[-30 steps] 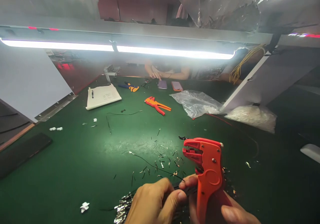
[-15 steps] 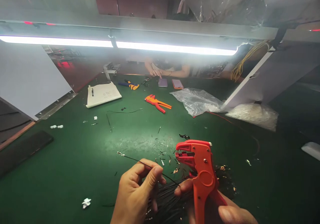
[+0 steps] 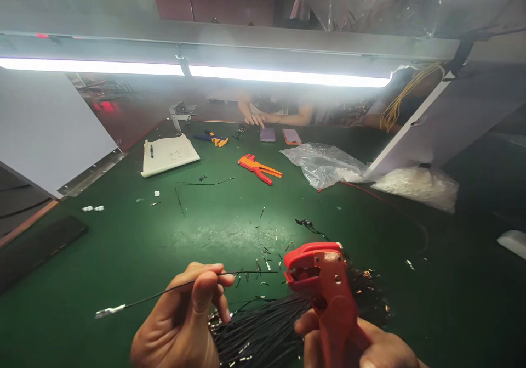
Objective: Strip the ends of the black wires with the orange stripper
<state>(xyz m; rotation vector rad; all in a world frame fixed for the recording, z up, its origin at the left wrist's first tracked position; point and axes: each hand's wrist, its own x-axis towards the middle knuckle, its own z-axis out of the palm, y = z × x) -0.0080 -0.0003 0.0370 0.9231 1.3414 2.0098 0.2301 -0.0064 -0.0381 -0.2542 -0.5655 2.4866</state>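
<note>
Red plastic marks the stripper (image 3: pixel 324 286), which the right hand (image 3: pixel 361 346) grips by its handles at the lower edge of view, nose pointing up and to the left so the mouth faces the other hand. The left hand (image 3: pixel 184 324) is closed on a thin black wire (image 3: pixel 246 273), pinched between thumb and forefinger. From that pinch the wire runs level to the right, straight into the stripper's mouth, while its far end, tipped with a small metal terminal (image 3: pixel 109 311), sticks out to the left of the hand over the green worktop (image 3: pixel 123 269). Holding the wire taut and level lines its end up with the blades; whether they have bitten into it cannot be told.

Between and just below the two hands lies a bundle of black wires (image 3: pixel 263 335), close enough to draw from without reaching. Just beyond the hands, short black and silvery offcuts (image 3: pixel 263 258) litter the worktop. Farther out rest a second orange stripper (image 3: pixel 258 169), a clear bag (image 3: pixel 324 165) and a white board (image 3: pixel 168 156). At the far edge, another person's hand (image 3: pixel 255 120) rests near two phones (image 3: pixel 279 135).
</note>
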